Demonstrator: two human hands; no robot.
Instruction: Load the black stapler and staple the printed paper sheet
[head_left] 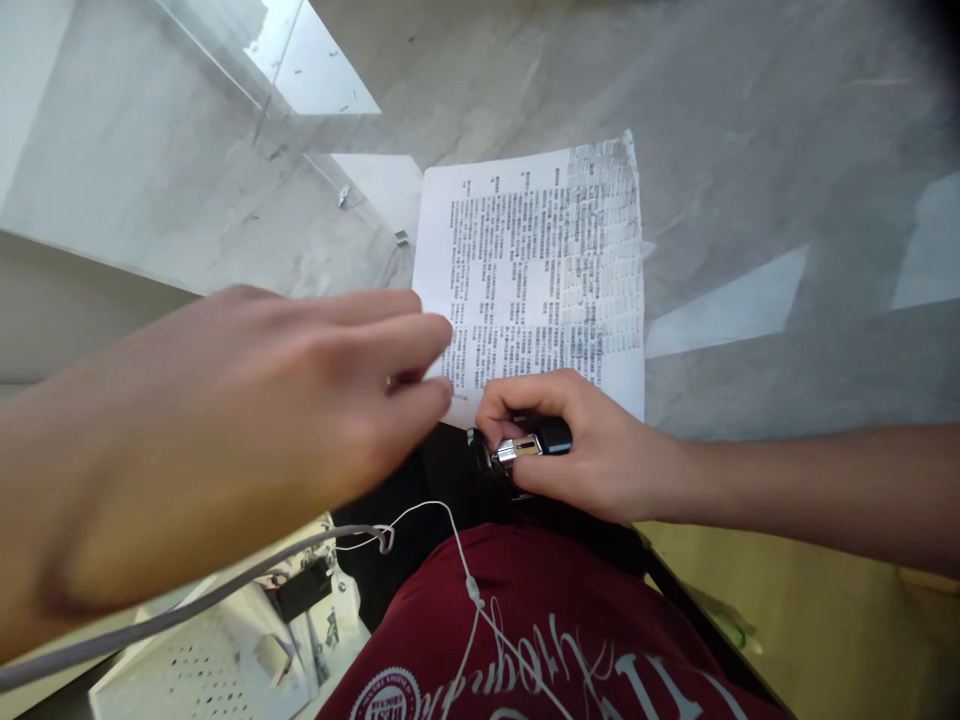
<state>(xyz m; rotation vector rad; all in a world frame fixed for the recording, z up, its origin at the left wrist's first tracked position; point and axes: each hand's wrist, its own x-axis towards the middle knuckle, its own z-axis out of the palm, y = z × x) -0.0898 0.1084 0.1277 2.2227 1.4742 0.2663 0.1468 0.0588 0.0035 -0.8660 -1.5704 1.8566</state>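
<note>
My right hand is closed around a small black stapler with a shiny metal part, held at the near edge of the table, over my lap. Its fingertips touch the stapler's left end. My left hand is raised to the left with the fingers curled and thumb against them; a tiny glint shows in the gap, but what it holds, if anything, is hidden. Beyond both hands lies a printed sheet of paper. Rows of staple-like marks cover its right side, and that edge looks crinkled.
The sheet rests on a grey marbled table with bright reflections. Small metal bits lie left of the paper. A grey cable and thin white cord cross near my lap. A white perforated container stands lower left.
</note>
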